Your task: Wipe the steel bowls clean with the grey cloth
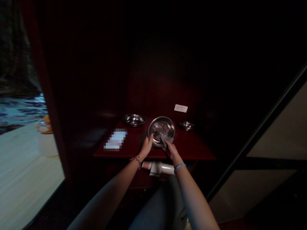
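Observation:
A shiny round metal bowl (162, 125) is held up and tilted toward me above the dark red shelf. My left hand (146, 147) grips its lower left rim, thumb over the edge and the other fingers hidden behind. At the lower right of the bowl, my right hand (171, 149) pinches a grey-green cloth (167, 140) that lies against the rim and inner wall. A second metal bowl (134, 120) rests on the shelf to the left. Further right stands a smaller metal bowl (186, 126), partly in shadow.
The dark red shelf (192, 150) ends in a front edge below my hands. A blurred-out pale rectangle (116, 139) lies on its left part. White and pink cylinders (165, 168) sit beneath. A white socket plate (181, 108) is on the back wall. At left, a pale tabletop (21, 179) holds a white container (48, 144).

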`<control>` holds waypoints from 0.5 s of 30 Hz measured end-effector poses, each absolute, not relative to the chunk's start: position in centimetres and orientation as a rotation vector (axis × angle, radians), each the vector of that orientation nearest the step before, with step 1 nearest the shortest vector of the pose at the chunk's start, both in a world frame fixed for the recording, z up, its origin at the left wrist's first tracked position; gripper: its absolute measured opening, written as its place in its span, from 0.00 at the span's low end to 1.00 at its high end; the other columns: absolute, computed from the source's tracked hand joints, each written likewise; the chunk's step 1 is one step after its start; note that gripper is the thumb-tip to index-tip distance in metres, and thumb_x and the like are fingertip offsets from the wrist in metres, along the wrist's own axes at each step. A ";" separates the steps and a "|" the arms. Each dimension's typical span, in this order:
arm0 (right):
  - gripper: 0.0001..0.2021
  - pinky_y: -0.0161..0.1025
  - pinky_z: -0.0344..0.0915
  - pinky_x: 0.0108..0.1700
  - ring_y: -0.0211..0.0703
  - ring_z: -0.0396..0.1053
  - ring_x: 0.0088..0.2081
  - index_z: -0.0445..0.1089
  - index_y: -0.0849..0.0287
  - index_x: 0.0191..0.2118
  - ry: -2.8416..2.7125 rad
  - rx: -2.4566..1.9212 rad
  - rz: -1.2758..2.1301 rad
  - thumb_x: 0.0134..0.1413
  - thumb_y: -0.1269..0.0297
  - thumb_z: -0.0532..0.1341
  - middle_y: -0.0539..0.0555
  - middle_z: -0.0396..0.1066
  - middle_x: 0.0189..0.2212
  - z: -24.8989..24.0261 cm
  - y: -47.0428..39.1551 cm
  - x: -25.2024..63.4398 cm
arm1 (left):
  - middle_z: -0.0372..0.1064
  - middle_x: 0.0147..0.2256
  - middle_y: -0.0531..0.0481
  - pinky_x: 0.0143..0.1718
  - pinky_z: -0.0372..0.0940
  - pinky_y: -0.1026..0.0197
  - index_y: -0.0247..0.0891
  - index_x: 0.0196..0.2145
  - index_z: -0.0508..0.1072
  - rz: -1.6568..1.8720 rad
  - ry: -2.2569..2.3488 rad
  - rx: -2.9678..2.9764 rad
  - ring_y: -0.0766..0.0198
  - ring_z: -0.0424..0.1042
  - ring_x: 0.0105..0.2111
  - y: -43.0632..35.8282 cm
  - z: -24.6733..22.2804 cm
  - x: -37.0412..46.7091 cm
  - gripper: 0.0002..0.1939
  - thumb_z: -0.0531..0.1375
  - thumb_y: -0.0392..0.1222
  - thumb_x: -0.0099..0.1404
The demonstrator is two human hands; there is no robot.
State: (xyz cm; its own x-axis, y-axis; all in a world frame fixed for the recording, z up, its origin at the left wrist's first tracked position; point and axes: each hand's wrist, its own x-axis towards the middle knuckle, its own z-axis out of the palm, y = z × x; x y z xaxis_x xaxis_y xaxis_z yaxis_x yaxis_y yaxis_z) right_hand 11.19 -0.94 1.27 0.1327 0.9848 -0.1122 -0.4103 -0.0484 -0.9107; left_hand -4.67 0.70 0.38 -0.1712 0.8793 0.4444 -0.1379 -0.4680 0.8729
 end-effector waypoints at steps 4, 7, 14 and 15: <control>0.15 0.38 0.71 0.39 0.43 0.76 0.41 0.76 0.57 0.41 -0.697 -1.012 1.309 0.46 0.60 0.69 0.54 0.80 0.38 1.8 -0.3 11.0 | 0.69 0.57 0.40 0.63 0.56 0.52 0.37 0.55 0.70 1.628 0.793 1.456 0.54 0.67 0.59 0.1 1.3 -3.7 0.28 0.62 0.53 0.61; 0.16 0.35 0.70 0.36 0.43 0.76 0.38 0.76 0.59 0.40 -0.617 -0.974 1.222 0.43 0.62 0.71 0.54 0.80 0.36 1.9 0.2 10.3 | 0.71 0.56 0.37 0.63 0.56 0.50 0.34 0.54 0.71 1.542 0.761 1.447 0.53 0.69 0.57 0.0 1.3 -2.4 0.29 0.65 0.51 0.58; 0.17 0.37 0.72 0.45 0.43 0.75 0.48 0.76 0.55 0.43 -0.691 -0.706 1.187 0.47 0.55 0.68 0.54 0.78 0.45 0.8 0.5 10.6 | 0.76 0.48 0.38 0.60 0.61 0.47 0.35 0.45 0.76 1.601 0.839 1.435 0.50 0.73 0.52 0.4 1.1 0.1 0.21 0.65 0.48 0.56; 0.15 0.36 0.72 0.46 0.42 0.75 0.48 0.76 0.55 0.42 -0.695 -0.684 1.189 0.48 0.55 0.67 0.53 0.78 0.45 0.8 0.5 10.7 | 0.77 0.45 0.37 0.59 0.62 0.48 0.36 0.42 0.77 1.568 0.825 1.464 0.49 0.74 0.50 0.4 1.0 0.3 0.19 0.65 0.49 0.56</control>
